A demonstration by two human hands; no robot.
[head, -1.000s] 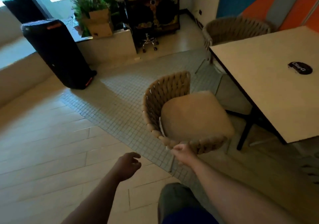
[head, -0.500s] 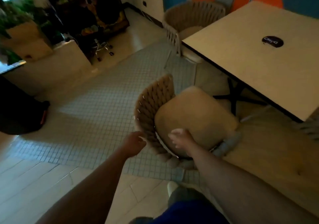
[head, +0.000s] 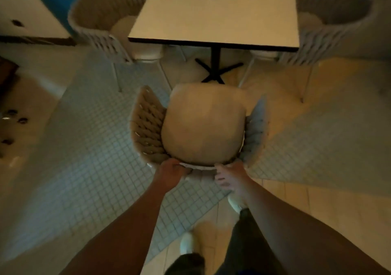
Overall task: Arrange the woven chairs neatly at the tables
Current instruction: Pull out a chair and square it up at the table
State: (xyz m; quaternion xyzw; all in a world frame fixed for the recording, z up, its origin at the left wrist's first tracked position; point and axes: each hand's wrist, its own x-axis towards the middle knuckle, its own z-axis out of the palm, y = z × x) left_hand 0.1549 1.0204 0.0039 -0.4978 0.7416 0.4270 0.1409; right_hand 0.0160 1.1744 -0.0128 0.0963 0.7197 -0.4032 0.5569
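A woven chair (head: 148, 124) with a tan seat cushion (head: 204, 124) stands right below me, its open front facing the square table (head: 213, 16). My left hand (head: 171, 174) grips the top of the chair's backrest on the left. On the right of that same rim my right hand (head: 229, 177) holds on. The chair sits a short way back from the table's near edge, in line with its black pedestal base (head: 215, 67). Two more woven chairs are tucked at the table: one at its left side (head: 101, 20), one at its right side (head: 330, 20).
A second tabletop (head: 27, 12) shows at the upper left. Small dark objects (head: 14, 116) lie on the floor at the far left. Small grey floor tiles run under the chair, wider tan tiles to the right. My legs and shoes (head: 186, 245) are just behind the chair.
My left hand has taken hold of the backrest beside my right. The chair has turned from sideways to facing the table squarely, and I now look straight down over it.
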